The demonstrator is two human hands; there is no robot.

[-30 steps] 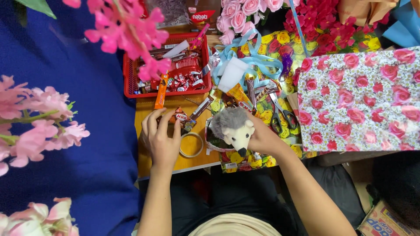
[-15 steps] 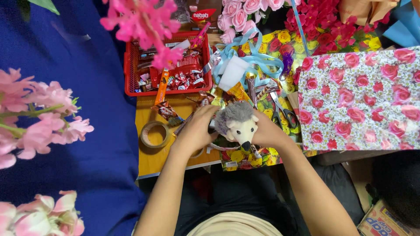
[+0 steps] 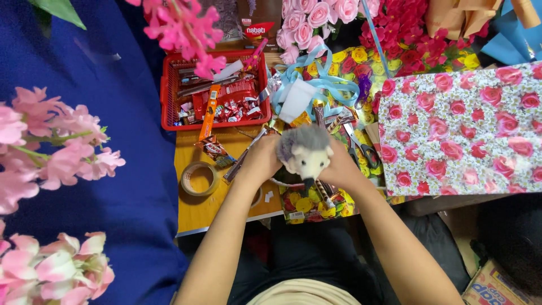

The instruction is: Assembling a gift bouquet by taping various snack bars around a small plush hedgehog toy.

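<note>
Plush hedgehog (image 3: 305, 153), grey-backed with a cream face, held above the wooden table (image 3: 197, 212) between both hands. The left hand (image 3: 261, 160) cups its left flank and the right hand (image 3: 341, 168) its right flank, fingers of each curled against the toy. A roll of clear tape (image 3: 199, 179) lies on the table just left of the left hand. Behind stands a red basket (image 3: 167, 99) of wrapped sweets; a sheet of rose-printed wrapping paper (image 3: 463, 130) lies to the right, scissors (image 3: 361, 148) beside it.
</note>
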